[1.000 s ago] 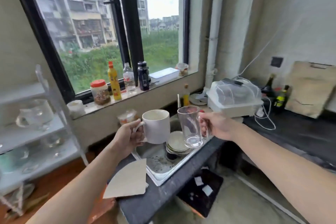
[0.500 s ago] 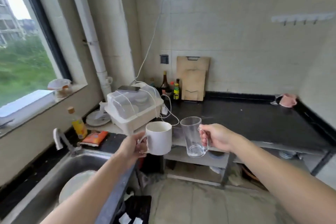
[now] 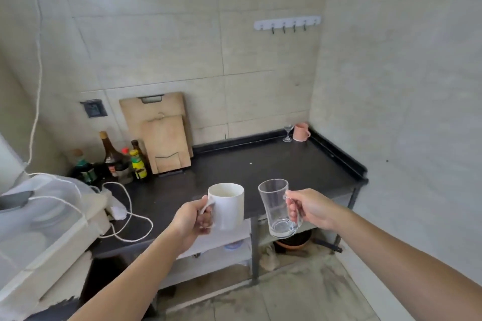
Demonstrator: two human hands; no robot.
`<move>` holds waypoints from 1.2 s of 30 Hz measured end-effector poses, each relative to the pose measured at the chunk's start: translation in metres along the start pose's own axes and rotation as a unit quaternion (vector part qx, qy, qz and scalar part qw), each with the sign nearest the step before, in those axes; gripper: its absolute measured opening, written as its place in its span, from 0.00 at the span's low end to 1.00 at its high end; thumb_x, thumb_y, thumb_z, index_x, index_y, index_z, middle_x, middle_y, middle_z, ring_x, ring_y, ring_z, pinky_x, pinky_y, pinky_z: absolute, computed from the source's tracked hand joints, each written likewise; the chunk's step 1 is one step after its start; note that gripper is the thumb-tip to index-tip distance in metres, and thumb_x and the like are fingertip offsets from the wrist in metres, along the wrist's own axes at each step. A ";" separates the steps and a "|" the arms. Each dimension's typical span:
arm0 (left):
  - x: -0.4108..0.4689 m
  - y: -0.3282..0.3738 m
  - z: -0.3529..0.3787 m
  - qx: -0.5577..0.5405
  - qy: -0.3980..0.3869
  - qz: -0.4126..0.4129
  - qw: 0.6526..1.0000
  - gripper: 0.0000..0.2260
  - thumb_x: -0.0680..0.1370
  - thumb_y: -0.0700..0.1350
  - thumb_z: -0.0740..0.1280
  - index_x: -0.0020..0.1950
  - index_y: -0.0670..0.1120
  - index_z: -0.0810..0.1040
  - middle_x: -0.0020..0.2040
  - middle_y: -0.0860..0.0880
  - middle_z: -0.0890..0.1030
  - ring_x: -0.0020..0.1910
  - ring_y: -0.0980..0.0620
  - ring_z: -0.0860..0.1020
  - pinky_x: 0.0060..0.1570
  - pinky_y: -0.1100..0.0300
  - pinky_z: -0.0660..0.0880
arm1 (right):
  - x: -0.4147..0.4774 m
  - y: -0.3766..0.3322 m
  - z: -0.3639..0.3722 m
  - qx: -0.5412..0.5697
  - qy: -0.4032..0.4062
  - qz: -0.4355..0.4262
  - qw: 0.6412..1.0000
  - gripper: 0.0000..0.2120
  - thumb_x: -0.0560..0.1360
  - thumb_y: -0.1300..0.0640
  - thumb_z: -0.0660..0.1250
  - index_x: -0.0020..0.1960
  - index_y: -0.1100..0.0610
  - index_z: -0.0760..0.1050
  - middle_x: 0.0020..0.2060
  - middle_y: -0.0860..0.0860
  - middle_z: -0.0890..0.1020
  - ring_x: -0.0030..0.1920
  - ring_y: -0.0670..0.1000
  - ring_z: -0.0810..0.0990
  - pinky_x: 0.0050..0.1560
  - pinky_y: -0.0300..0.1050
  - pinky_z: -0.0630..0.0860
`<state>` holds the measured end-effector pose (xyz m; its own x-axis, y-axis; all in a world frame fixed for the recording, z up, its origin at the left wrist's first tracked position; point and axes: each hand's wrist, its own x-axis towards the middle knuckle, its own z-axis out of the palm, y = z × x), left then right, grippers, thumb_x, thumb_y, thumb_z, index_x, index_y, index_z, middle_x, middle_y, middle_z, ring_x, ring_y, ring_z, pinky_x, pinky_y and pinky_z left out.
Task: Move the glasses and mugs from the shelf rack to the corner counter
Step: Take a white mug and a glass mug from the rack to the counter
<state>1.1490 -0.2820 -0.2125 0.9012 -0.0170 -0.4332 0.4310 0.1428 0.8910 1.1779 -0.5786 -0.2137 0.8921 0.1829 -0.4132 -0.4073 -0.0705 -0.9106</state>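
My left hand (image 3: 191,219) grips the handle of a white ceramic mug (image 3: 229,207), held upright in the air over the front edge of the black corner counter (image 3: 273,169). My right hand (image 3: 310,207) holds a clear glass mug (image 3: 277,210) by its handle, upright, beside the white mug and just past the counter's front edge. In the far right corner of the counter stand a pink mug (image 3: 301,132) and a small stemmed glass (image 3: 288,133). The shelf rack is out of view.
Two wooden cutting boards (image 3: 163,135) lean on the back wall, with several bottles (image 3: 122,161) to their left. A white lidded dish box (image 3: 44,219) and a looping white cord (image 3: 130,219) occupy the counter's left. A hook rail (image 3: 287,24) hangs on the wall. Shelves lie under the counter.
The view has swung right from the window and sink to the corner counter. Both hands kept their mugs and now hold them at the counter's front edge.
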 end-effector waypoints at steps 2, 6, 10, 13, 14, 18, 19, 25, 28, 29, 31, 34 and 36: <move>0.038 0.006 0.028 0.005 -0.008 -0.010 1.000 0.18 0.83 0.49 0.56 0.34 0.44 0.68 0.23 0.49 0.63 0.27 0.51 0.61 0.34 0.55 0.62 | 0.029 -0.006 -0.033 -0.001 0.011 0.005 1.000 0.15 0.82 0.58 0.59 0.37 0.58 0.72 0.27 0.51 0.72 0.31 0.51 0.71 0.36 0.44 0.71; 0.109 0.024 0.077 0.035 -0.005 -0.019 0.999 0.19 0.83 0.49 0.56 0.35 0.42 0.70 0.24 0.48 0.66 0.30 0.50 0.64 0.36 0.55 0.66 | 0.085 -0.029 -0.088 0.002 0.030 0.013 0.999 0.15 0.82 0.58 0.59 0.37 0.59 0.72 0.28 0.51 0.72 0.30 0.50 0.71 0.35 0.42 0.72; 0.172 0.041 0.113 0.037 0.006 -0.018 0.999 0.18 0.83 0.48 0.56 0.36 0.43 0.71 0.26 0.48 0.67 0.31 0.51 0.65 0.36 0.55 0.67 | 0.141 -0.053 -0.134 -0.010 0.044 0.021 0.999 0.14 0.81 0.58 0.61 0.37 0.59 0.73 0.28 0.51 0.73 0.30 0.50 0.71 0.36 0.41 0.73; 0.206 0.048 0.125 0.025 0.013 -0.030 0.999 0.18 0.84 0.48 0.56 0.37 0.43 0.71 0.26 0.48 0.66 0.30 0.51 0.65 0.36 0.55 0.67 | 0.172 -0.062 -0.156 -0.002 0.054 0.031 0.998 0.14 0.81 0.58 0.61 0.37 0.58 0.74 0.28 0.51 0.74 0.31 0.51 0.72 0.39 0.44 0.74; 0.222 0.051 0.129 0.030 0.014 -0.032 0.999 0.18 0.84 0.48 0.55 0.36 0.43 0.71 0.26 0.48 0.66 0.29 0.52 0.65 0.37 0.55 0.67 | 0.186 -0.066 -0.165 -0.003 0.055 0.033 0.998 0.14 0.81 0.58 0.61 0.37 0.58 0.74 0.28 0.51 0.74 0.31 0.51 0.73 0.41 0.45 0.75; 0.291 0.065 0.139 0.045 0.012 -0.039 0.998 0.19 0.83 0.49 0.56 0.34 0.44 0.69 0.26 0.48 0.65 0.27 0.51 0.66 0.38 0.54 0.66 | 0.247 -0.078 -0.193 -0.016 0.055 0.043 0.997 0.15 0.81 0.57 0.60 0.37 0.58 0.75 0.29 0.52 0.74 0.33 0.51 0.73 0.46 0.47 0.74; 0.309 0.069 0.142 0.045 0.010 -0.041 0.998 0.18 0.83 0.49 0.56 0.34 0.44 0.69 0.26 0.48 0.65 0.27 0.52 0.67 0.38 0.55 0.66 | 0.265 -0.080 -0.199 -0.024 0.057 0.045 0.997 0.15 0.81 0.57 0.60 0.37 0.58 0.75 0.29 0.52 0.74 0.33 0.51 0.73 0.46 0.47 0.74; 0.431 0.095 0.157 0.070 -0.005 -0.056 0.996 0.19 0.83 0.49 0.55 0.33 0.45 0.69 0.26 0.49 0.68 0.30 0.51 0.69 0.42 0.54 0.70 | 0.378 -0.103 -0.228 -0.055 0.072 0.064 0.994 0.13 0.81 0.57 0.61 0.40 0.59 0.76 0.32 0.52 0.76 0.34 0.50 0.76 0.48 0.47 0.75; 0.487 0.109 0.168 0.091 -0.005 -0.070 0.993 0.19 0.83 0.49 0.55 0.34 0.44 0.70 0.28 0.48 0.72 0.35 0.50 0.72 0.47 0.52 0.72 | 0.431 -0.118 -0.239 -0.064 0.089 0.076 0.991 0.13 0.81 0.57 0.61 0.41 0.60 0.77 0.33 0.53 0.78 0.35 0.50 0.77 0.47 0.45 0.76; 0.504 0.113 0.172 0.095 -0.005 -0.074 0.993 0.19 0.83 0.48 0.55 0.34 0.44 0.71 0.29 0.48 0.72 0.36 0.50 0.72 0.47 0.52 0.73 | 0.447 -0.123 -0.242 -0.066 0.095 0.079 0.990 0.13 0.81 0.57 0.61 0.41 0.60 0.77 0.33 0.53 0.78 0.35 0.49 0.77 0.46 0.44 0.76; 0.537 0.120 0.178 0.098 -0.006 -0.086 0.991 0.19 0.83 0.48 0.55 0.35 0.44 0.71 0.30 0.47 0.72 0.36 0.49 0.72 0.47 0.52 0.73 | 0.479 -0.129 -0.249 -0.065 0.102 0.088 0.989 0.13 0.81 0.57 0.61 0.41 0.60 0.77 0.33 0.53 0.78 0.34 0.49 0.77 0.42 0.41 0.75; 0.579 0.123 0.185 0.095 -0.008 -0.104 0.990 0.19 0.83 0.48 0.55 0.34 0.44 0.70 0.30 0.46 0.72 0.37 0.49 0.71 0.46 0.53 0.71 | 0.526 -0.132 -0.260 -0.068 0.101 0.103 0.987 0.13 0.81 0.56 0.61 0.41 0.60 0.78 0.34 0.53 0.79 0.35 0.49 0.77 0.44 0.42 0.75; 0.607 0.121 0.192 0.105 0.006 -0.114 0.988 0.19 0.83 0.48 0.55 0.34 0.44 0.71 0.34 0.45 0.73 0.41 0.48 0.74 0.46 0.53 0.73 | 0.559 -0.131 -0.267 -0.073 0.095 0.111 0.987 0.14 0.81 0.56 0.61 0.42 0.60 0.78 0.34 0.54 0.79 0.37 0.49 0.77 0.45 0.43 0.75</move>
<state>1.7567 -0.4646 -0.3413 0.7794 -0.0126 -0.6264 0.6241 -0.0711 0.7781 1.7824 -0.7292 -0.3286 0.8105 -0.0390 -0.5845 -0.5763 -0.2318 -0.7837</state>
